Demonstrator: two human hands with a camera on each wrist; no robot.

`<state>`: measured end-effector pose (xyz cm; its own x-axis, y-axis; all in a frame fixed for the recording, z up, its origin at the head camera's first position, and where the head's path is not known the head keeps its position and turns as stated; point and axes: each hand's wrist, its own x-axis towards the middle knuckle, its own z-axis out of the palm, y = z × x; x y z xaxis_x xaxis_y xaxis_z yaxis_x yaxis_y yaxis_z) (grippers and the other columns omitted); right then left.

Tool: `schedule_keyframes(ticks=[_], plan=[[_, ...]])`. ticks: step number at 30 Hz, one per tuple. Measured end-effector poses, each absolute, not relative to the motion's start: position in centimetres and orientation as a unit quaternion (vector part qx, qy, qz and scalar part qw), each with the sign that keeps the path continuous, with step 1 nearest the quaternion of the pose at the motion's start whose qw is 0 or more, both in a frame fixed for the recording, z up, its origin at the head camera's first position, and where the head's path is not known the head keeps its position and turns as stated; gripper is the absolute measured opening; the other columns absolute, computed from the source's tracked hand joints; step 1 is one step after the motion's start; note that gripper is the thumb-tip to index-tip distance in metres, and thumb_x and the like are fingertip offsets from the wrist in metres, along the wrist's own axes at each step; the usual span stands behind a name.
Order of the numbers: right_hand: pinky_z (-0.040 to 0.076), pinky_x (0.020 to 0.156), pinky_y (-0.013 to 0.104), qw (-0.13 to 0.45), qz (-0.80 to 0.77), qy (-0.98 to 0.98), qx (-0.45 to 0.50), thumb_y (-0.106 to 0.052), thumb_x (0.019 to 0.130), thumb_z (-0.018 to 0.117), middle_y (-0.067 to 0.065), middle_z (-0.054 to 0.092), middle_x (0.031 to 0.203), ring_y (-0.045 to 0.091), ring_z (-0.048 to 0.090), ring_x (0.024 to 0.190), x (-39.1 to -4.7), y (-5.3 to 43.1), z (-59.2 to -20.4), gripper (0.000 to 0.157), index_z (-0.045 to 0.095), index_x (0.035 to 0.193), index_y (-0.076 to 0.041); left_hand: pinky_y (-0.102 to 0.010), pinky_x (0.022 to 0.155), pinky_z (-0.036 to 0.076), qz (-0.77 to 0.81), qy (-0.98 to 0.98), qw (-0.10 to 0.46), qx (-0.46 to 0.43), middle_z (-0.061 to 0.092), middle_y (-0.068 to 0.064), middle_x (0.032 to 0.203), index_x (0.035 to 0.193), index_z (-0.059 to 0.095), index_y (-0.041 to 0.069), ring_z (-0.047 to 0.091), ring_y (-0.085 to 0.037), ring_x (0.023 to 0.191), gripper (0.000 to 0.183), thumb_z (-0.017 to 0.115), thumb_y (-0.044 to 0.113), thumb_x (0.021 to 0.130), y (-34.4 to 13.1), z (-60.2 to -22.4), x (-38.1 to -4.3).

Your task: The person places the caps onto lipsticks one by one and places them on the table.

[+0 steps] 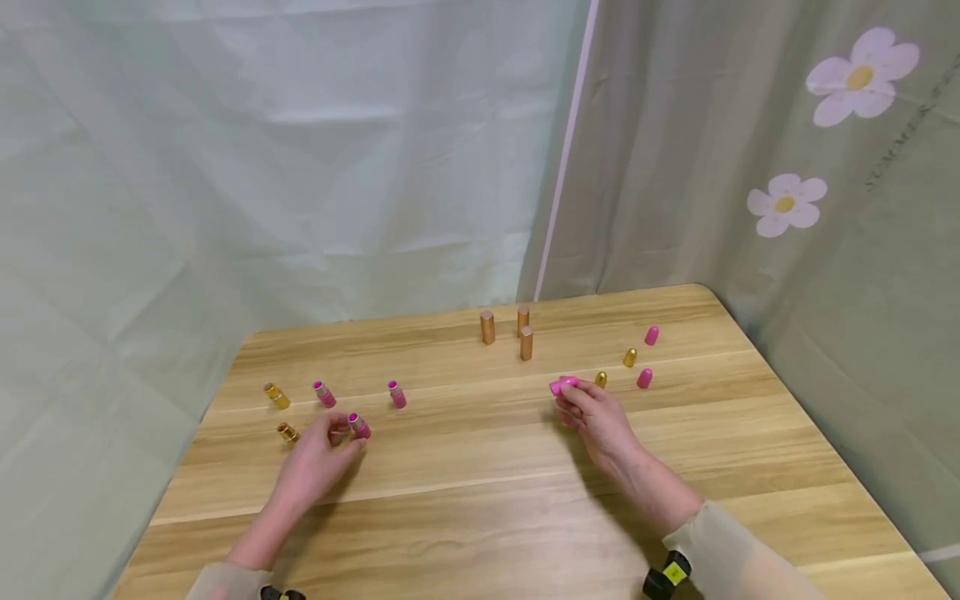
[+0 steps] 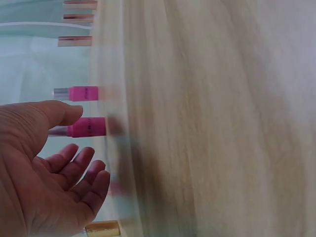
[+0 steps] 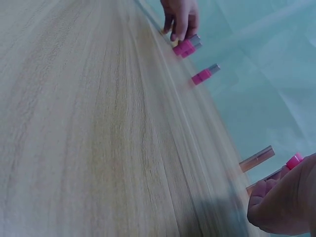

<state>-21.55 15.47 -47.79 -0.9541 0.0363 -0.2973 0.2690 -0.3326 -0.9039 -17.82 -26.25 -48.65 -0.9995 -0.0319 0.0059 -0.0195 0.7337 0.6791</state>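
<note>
My left hand [image 1: 321,454] is around an uncapped pink lipstick tube [image 1: 360,426] that stands on the table. In the left wrist view, thumb and fingers are spread to either side of this pink tube [image 2: 89,127], with a gap between them and it. My right hand [image 1: 600,421] pinches a pink lipstick cap [image 1: 561,385] above the table, tilted on its side; the cap [image 3: 295,160] also shows in the right wrist view. Near the left hand stand two more pink tubes [image 1: 324,394] and two gold tubes [image 1: 277,396].
Right of centre stand rounded gold caps [image 1: 630,357] and pink caps [image 1: 645,378], one gold cap [image 1: 601,379] just behind the right hand. Three copper-coloured tubes [image 1: 527,343] stand at the back of the wooden table [image 1: 480,517]. A curtain [image 1: 375,167] hangs behind.
</note>
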Motion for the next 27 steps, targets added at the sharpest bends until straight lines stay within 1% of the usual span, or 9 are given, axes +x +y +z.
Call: schedule_keyframes(ticks=[3,7,10,16,22,27], plan=[[0.048,0.104,0.043,0.072,-0.804,0.576,0.129,-0.012,0.102,0.063,0.000,0.069,0.100,0.021,0.063,0.104,-21.6,15.5,-47.8,0.030,0.057,0.127,0.002,-0.056,0.097,0.048,-0.360,-0.933,0.002,0.016,0.064,-0.026,0.123,0.127,0.057,-0.004,0.061,-0.039,0.112,0.046,0.074,0.023,0.094,-26.3,-49.0,-18.2],[0.049,0.103,0.042,0.072,-0.806,0.574,0.126,-0.012,0.102,0.064,0.000,0.069,0.099,0.020,0.063,0.103,-21.5,15.5,-47.8,0.027,0.058,0.124,0.001,-0.049,0.089,0.049,-0.351,-0.936,0.006,0.015,0.067,-0.018,0.110,0.119,0.060,-0.003,0.061,-0.031,0.101,0.039,0.076,0.020,0.092,-26.2,-49.2,-18.7],[0.049,0.103,0.041,0.073,-0.807,0.572,0.129,-0.012,0.102,0.064,0.000,0.069,0.098,0.020,0.064,0.103,-21.5,15.5,-47.8,0.026,0.058,0.123,0.001,-0.044,0.086,0.049,-0.350,-0.937,0.012,0.013,0.067,-0.014,0.105,0.113,0.062,-0.001,0.061,-0.027,0.097,0.033,0.077,0.019,0.091,-26.1,-49.3,-19.0],[0.049,0.101,0.040,0.078,-0.804,0.576,0.123,-0.013,0.103,0.063,-0.001,0.070,0.097,0.021,0.064,0.104,-21.5,15.4,-47.8,0.029,0.056,0.125,0.003,-0.040,0.083,0.048,-0.354,-0.935,0.014,0.019,0.066,-0.014,0.105,0.112,0.061,-0.001,0.060,-0.026,0.095,0.034,0.078,0.020,0.091,-26.0,-49.4,-19.2],[0.048,0.103,0.042,0.077,-0.804,0.577,0.125,-0.011,0.102,0.062,-0.001,0.070,0.098,0.022,0.064,0.106,-21.5,15.4,-47.9,0.028,0.057,0.125,0.004,-0.037,0.081,0.047,-0.363,-0.932,0.011,0.024,0.065,-0.013,0.104,0.111,0.060,0.000,0.057,-0.023,0.092,0.032,0.077,0.019,0.092,-26.1,-49.7,-19.2],[0.048,0.104,0.043,0.076,-0.804,0.577,0.126,-0.011,0.102,0.063,-0.001,0.070,0.098,0.022,0.064,0.105,-21.5,15.4,-47.9,0.029,0.057,0.126,0.004,-0.037,0.082,0.047,-0.365,-0.931,0.010,0.029,0.063,-0.013,0.105,0.112,0.059,0.000,0.058,-0.023,0.094,0.032,0.076,0.020,0.093,-26.2,-50.0,-19.2]])
